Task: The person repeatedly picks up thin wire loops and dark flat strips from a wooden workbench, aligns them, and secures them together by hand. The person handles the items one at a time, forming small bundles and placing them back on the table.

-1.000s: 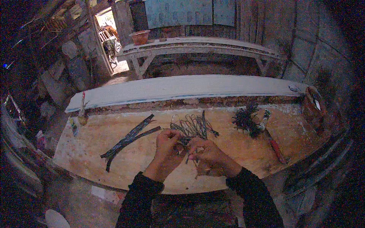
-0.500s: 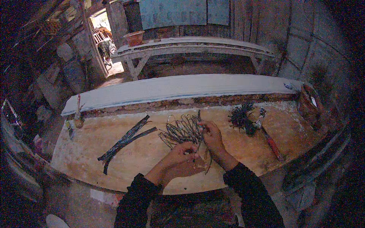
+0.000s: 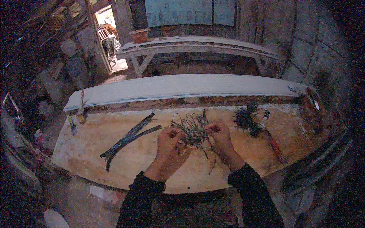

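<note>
Strips (image 3: 129,138) left of wires (image 3: 194,129), brush (image 3: 247,117) right

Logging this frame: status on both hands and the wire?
Left hand and right hand both gripping the wire tangle on the workbench. Dark strips lie apart, left.

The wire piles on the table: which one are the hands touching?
The loose, pale tangle of wire in the middle, between both hands. The darker, tighter bundle lies untouched further right, beside the red-handled tool.

Bare board (image 3: 95,152) left; strips (image 3: 129,138), perhaps pliers (image 3: 272,142), obstruct.
</note>
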Demonstrator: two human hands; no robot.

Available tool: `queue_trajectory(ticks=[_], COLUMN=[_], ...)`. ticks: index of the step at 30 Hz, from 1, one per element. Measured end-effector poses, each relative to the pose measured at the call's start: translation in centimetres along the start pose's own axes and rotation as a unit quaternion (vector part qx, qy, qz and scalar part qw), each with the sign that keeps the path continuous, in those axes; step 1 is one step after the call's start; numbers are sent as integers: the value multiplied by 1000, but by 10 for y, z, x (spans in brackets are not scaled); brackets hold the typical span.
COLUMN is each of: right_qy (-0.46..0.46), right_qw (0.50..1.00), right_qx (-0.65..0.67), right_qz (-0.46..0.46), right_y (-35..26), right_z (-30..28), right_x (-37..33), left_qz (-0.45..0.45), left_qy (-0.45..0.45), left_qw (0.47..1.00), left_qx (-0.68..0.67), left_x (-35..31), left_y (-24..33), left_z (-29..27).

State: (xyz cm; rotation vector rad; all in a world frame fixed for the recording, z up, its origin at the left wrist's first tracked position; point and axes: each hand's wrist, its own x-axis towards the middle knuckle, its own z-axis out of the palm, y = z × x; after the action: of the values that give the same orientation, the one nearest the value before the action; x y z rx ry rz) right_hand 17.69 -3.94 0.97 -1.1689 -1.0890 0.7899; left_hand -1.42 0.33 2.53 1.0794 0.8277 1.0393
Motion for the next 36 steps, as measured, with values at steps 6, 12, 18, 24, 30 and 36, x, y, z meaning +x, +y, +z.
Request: queue_trajectory(ticks=[6, 12, 18, 24, 30, 36], right_qy=[-261, -340, -316, -260, -64, 25], right_qw=[954, 939, 924, 954, 996, 991], right_qx=[-102, 28, -107, -83, -53, -130], right_qz=[-104, 30, -184, -127, 42, 10], right_y=[4, 0, 3, -5, 10, 21], right_z=[2, 18, 15, 11, 9, -2], right_x=[-23, -33, -20, -24, -10, 4], left_qz=[22, 95, 62, 43, 23, 123], left_qy=[122, 80, 60, 10, -166, -381], left_qw=[992, 992, 996, 999, 985, 898], left_qx=[-37, 38, 2, -15, -33, 181], left_x=[-4, 21, 18, -1, 7, 1], left_y=[20, -18, -28, -10, -52, -33], left_z=[21, -13, -7, 11, -11, 3])
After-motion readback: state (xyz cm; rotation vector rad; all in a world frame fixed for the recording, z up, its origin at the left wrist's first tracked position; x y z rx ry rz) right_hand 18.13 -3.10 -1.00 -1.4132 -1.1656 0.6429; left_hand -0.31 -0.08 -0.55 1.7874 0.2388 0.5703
